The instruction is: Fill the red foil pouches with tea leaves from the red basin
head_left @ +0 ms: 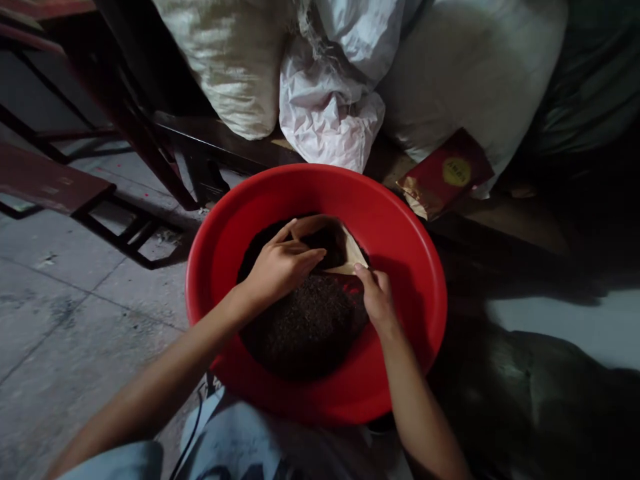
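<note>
A large red basin (415,300) holds a heap of dark, loose, dry-looking material (310,320). Inside the basin, a paper bag (353,257) lies tilted with its mouth open and some of the dark material in it. My right hand (377,293) grips the bag's near right edge between thumb and fingers. At the bag's left side is my left hand (283,267), fingers apart, over the bag's mouth; whether its fingertips touch the paper or the material is hard to tell.
Behind the basin stand a cream sack (235,67), a crumpled white sack (330,113) and a large pale sack (465,73). A red packet with a yellow circle (447,175) lies at the back right. Dark red wooden benches (55,180) stand on the left.
</note>
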`<act>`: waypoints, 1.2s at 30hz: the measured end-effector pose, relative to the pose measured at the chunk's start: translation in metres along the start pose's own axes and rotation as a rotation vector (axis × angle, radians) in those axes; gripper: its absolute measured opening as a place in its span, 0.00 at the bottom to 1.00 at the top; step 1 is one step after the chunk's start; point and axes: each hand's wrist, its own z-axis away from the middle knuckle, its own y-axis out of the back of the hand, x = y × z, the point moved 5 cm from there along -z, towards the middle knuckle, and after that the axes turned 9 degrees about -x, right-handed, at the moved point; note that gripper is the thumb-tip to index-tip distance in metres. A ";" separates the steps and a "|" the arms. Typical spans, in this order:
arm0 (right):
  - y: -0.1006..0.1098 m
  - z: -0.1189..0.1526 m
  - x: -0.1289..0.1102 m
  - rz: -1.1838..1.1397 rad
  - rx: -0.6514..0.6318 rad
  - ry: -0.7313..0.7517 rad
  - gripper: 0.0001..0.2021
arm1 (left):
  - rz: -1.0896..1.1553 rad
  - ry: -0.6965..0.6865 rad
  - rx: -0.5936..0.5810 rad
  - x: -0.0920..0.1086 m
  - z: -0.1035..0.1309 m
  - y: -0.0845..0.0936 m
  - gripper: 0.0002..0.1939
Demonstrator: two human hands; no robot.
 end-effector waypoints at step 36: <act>-0.069 0.074 -0.076 0.859 -0.123 1.076 0.08 | 0.192 -0.013 0.000 -0.006 0.041 -0.026 0.13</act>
